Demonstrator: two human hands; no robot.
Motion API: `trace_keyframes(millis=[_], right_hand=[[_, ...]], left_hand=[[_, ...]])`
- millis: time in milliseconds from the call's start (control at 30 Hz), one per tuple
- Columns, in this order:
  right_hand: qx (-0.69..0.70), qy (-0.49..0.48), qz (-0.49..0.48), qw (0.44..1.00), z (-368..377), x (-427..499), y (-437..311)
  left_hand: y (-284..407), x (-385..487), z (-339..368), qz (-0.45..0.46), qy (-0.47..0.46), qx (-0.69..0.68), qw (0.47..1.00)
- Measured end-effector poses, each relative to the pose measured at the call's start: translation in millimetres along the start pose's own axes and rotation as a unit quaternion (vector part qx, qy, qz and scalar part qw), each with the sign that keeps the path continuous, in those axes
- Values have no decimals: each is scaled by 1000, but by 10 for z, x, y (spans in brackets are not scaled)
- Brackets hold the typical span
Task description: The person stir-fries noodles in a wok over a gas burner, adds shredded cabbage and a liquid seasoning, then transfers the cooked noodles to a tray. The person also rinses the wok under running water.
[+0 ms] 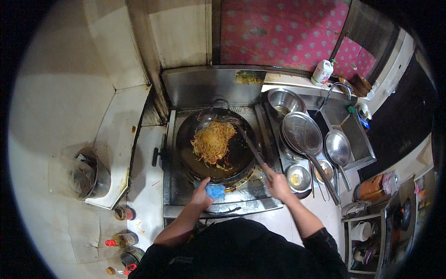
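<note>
A large dark wok (240, 157) sits on the stove, holding a heap of cooked, shredded food (213, 141), possibly noodles with vegetables. My left hand (203, 195) grips the wok's near edge through a blue cloth (215, 191). At the near right of the wok, my right hand (278, 185) is closed around the handle of a long metal cooking utensil (253, 150). Its head lies inside the wok at the far right side of the food, partly blurred, so its exact shape cannot be told.
Right of the stove are a steel bowl (296, 99), a large strainer (302, 132), a perforated ladle (338, 148), a small bowl (299, 178) and a sink (362, 153). Jars and bottles (125, 240) stand at the lower left. A steel panel (209, 87) rises behind the wok.
</note>
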State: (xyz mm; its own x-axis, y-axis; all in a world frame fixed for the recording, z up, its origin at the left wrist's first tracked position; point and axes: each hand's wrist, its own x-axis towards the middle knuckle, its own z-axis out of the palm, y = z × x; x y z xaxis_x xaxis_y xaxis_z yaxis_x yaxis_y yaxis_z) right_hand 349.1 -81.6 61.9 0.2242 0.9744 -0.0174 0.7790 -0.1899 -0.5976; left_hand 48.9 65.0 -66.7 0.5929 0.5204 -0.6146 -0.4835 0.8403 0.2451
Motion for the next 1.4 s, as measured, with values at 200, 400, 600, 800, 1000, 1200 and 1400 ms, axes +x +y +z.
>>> trace_keyframes(millis=[200, 400, 600, 800, 1000, 1200, 1400], right_hand=[[22, -68, -25, 997, -334, -550, -439], [-161, -160, -35, 973, -190, -449, -432], [-216, -88, -19, 972, 138, -520, -286], [-236, -109, -100, 960, 144, -415, -480], [-318, -128, -24, 939, 88, -502, -390], [-291, -102, -75, 948, -41, -401, -453], [-164, -161, -165, 959, -1295, -615, -576]], left_hand=[[33, 364, -160, 82, -10, 85, 993], [-12, 532, -337, 88, -7, 76, 993], [84, 368, -23, 38, 88, 47, 994], [97, 220, 129, 17, 97, 66, 993], [41, 411, -76, 103, 70, 93, 988], [25, 128, 121, 88, 107, 113, 984], [-150, -1501, 436, 119, 17, 56, 991]])
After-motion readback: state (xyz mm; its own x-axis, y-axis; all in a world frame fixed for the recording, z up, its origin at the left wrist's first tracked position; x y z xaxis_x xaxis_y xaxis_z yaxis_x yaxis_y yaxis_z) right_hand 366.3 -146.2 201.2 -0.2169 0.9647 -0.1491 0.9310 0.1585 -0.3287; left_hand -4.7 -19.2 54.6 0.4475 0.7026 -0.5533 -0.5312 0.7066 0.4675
